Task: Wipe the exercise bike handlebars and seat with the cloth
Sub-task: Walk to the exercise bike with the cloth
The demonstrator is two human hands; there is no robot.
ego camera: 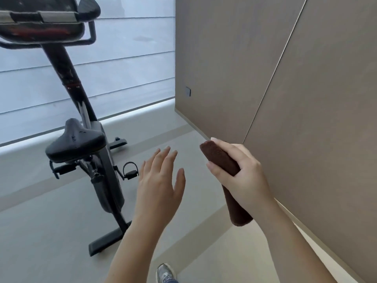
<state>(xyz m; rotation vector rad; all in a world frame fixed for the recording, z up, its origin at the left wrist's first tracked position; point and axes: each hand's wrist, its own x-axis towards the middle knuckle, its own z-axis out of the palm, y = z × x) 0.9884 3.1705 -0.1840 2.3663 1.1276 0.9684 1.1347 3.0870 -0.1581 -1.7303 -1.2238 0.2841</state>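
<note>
A black exercise bike (106, 180) stands on the floor at the left. Its black seat (75, 140) is at mid-left, and its handlebars (89, 11) and console sit at the top left, partly cut off by the frame edge. My right hand (242, 176) is shut on a rolled brown cloth (219, 158), held in the air to the right of the bike. My left hand (161, 180) is open with fingers spread, empty, hovering right of the seat and apart from it.
A beige panelled wall (265, 78) runs along the right side, close to my right arm. A window with pale blinds (122, 68) is behind the bike. A bike pedal (130, 170) sticks out toward my left hand. My shoe (165, 272) shows at the bottom.
</note>
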